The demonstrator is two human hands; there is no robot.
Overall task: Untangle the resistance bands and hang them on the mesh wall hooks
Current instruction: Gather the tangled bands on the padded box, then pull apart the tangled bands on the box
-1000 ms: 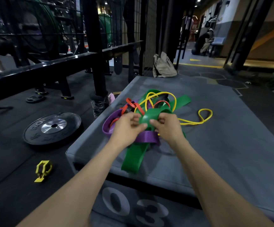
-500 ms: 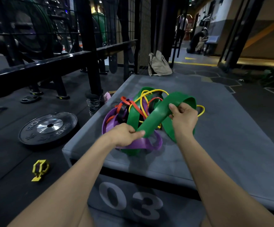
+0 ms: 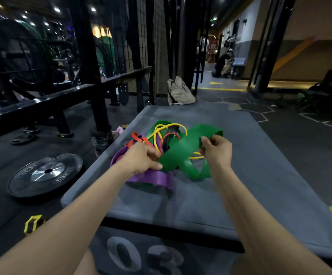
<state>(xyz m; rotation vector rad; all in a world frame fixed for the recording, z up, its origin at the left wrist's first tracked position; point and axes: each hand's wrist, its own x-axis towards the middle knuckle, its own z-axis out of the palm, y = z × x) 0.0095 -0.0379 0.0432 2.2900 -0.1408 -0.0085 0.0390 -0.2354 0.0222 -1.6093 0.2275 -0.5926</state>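
On the floor off the left edge of the padded box [image 3: 260, 185] lie a yellow clip [image 3: 33, 224] and, farther back, a black weight plate [image 3: 46, 173]. Behind them stands a black rack [image 3: 93, 76] with the mesh wall [image 3: 159, 46] just to its right. The tangle of resistance bands sits on the box top near its left edge, toward the middle of its length: a purple band [image 3: 153, 178] lowest and nearest the front, an orange band [image 3: 139, 138] at the back left, a yellow band [image 3: 168, 129] looped over the top. The left hand [image 3: 141, 157] is curled, thumb and fingers pinching the lower end of the wide green band [image 3: 183, 151]. That band runs up and to the right, lifted off the pile, to the right hand [image 3: 217, 150], whose fingers pinch its upper loop. A beige bag [image 3: 180, 92] slumps on the floor beyond the box's far edge.
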